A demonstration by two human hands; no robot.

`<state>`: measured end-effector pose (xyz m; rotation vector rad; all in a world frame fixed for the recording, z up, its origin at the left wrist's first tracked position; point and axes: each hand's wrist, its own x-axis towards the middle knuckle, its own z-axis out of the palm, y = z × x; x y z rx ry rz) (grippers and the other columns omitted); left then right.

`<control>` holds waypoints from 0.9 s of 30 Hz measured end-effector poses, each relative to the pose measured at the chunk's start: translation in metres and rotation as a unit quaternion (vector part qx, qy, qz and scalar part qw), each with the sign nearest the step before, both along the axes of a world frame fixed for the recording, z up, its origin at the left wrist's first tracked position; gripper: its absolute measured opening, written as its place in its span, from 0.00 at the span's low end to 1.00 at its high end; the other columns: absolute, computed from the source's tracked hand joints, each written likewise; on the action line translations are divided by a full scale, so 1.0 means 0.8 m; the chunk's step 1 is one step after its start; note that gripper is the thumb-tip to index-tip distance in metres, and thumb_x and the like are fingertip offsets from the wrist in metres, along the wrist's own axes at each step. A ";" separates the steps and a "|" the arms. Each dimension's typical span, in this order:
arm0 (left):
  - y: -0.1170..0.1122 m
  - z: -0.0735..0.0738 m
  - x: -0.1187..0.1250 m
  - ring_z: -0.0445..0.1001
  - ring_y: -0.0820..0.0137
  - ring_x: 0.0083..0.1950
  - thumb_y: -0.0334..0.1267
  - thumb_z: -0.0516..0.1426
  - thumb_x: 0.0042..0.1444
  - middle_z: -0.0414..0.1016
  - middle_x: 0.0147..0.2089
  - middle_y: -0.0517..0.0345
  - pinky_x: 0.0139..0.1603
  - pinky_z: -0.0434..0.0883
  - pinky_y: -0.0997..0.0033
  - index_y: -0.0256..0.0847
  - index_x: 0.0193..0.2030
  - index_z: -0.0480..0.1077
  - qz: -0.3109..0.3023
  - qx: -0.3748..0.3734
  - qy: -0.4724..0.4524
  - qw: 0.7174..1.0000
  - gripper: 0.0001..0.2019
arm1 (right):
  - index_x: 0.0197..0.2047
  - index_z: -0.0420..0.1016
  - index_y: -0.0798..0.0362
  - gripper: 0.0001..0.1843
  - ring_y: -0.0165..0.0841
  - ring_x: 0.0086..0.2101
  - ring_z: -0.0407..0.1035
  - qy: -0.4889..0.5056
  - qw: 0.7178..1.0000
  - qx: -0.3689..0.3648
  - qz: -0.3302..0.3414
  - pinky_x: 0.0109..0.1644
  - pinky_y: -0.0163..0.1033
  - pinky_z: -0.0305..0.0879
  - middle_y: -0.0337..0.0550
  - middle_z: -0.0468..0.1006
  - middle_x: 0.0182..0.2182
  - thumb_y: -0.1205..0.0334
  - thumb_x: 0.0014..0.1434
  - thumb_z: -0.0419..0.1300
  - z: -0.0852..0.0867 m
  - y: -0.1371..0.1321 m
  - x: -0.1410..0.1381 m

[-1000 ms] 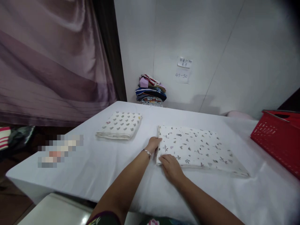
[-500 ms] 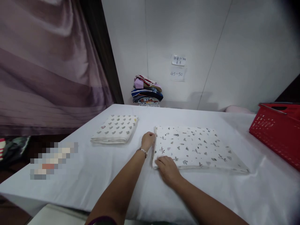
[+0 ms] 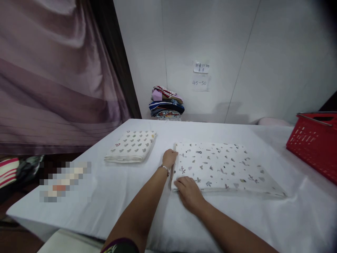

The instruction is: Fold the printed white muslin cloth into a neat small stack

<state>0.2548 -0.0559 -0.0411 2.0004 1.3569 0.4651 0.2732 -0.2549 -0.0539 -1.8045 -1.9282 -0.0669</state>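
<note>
A white cloth with small dark prints (image 3: 223, 167) lies flat and folded on the white table (image 3: 105, 182). My left hand (image 3: 170, 158), a bracelet on its wrist, has its fingers closed on the cloth's left edge. My right hand (image 3: 187, 190) presses on the cloth's near left corner, fingers curled over the edge. A second folded cloth with heart prints (image 3: 131, 146) lies to the left, apart from both hands.
A red plastic basket (image 3: 314, 146) stands at the table's right edge. A pile of coloured folded clothes (image 3: 166, 103) sits at the back by the wall. A purple curtain (image 3: 52, 77) hangs on the left. Paper notes (image 3: 200, 75) are stuck on the wall.
Both hands stay on the printed cloth's left edge and near corner; only the view has shifted slightly.
</note>
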 end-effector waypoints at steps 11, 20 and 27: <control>-0.001 0.002 0.000 0.73 0.66 0.37 0.46 0.57 0.49 0.76 0.35 0.51 0.32 0.61 0.73 0.38 0.32 0.69 0.004 0.001 0.018 1.000 0.12 | 0.47 0.68 0.53 0.19 0.36 0.42 0.60 0.017 1.000 0.007 0.009 0.44 0.40 0.57 0.46 0.71 0.41 0.75 0.52 0.53 0.000 -0.001 0.000; 0.000 0.002 -0.004 0.72 0.67 0.37 0.44 0.56 0.51 0.75 0.34 0.52 0.33 0.60 0.73 0.38 0.30 0.69 -0.009 -0.002 0.017 1.000 0.11 | 0.46 0.68 0.53 0.17 0.35 0.41 0.60 0.020 1.000 0.004 0.007 0.43 0.40 0.56 0.45 0.70 0.40 0.75 0.53 0.51 0.000 -0.001 0.000; -0.018 0.004 -0.024 0.71 0.70 0.34 0.45 0.60 0.46 0.74 0.32 0.57 0.32 0.61 0.75 0.39 0.30 0.68 -0.033 -0.001 0.008 0.999 0.11 | 0.46 0.69 0.53 0.17 0.35 0.42 0.60 0.018 1.000 -0.008 0.008 0.44 0.40 0.55 0.45 0.70 0.41 0.75 0.53 0.52 0.004 -0.002 0.000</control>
